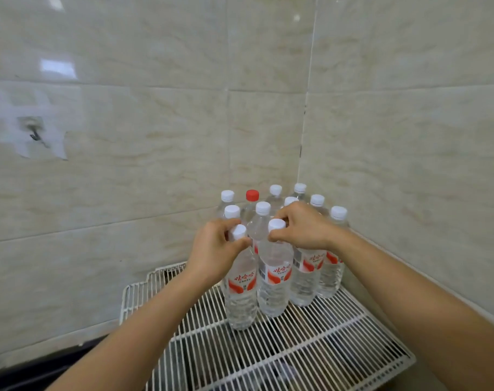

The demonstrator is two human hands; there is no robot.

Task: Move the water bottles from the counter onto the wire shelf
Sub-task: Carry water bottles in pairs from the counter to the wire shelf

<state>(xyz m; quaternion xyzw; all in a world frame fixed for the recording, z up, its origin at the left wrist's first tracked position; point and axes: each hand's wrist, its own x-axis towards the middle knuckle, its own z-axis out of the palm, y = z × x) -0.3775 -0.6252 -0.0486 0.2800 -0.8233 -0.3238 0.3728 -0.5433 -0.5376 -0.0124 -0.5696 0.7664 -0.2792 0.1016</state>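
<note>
Two bottles being seated on the wire shelf [310,351], seen from the head camera. I am holding one bottle in each hand, and both are standing upright at the front of the cluster of bottles [319,249] already packed into the corner of the tiled wall [155,136]. That cluster includes a red-capped bottle [252,195] at the back.

My left hand [217,249] is gripping the left bottle [241,294] at the neck. Its fingers [226,224] are curling over the white cap and the thumb is pressing in from below. My right hand [305,228] is pinching the right bottle [274,286] just under its cap, fingers [289,211] bent close together and the thumb closing from the near side. Neither hand is spread.

Both bases appear to be meeting the wires, though I cannot tell whether the full weight is down. The two bottles are standing just beside each other, and the right one is touching or nearly touching the row behind.

To finish this step well, I judge that each base should sit flat across several wires. The bottles should be nudged snug against their neighbours, and I should loosen each grip slowly, because a tall bottle held by its neck may tip and topple the rest. The counter is not identifiable in this view.
</note>
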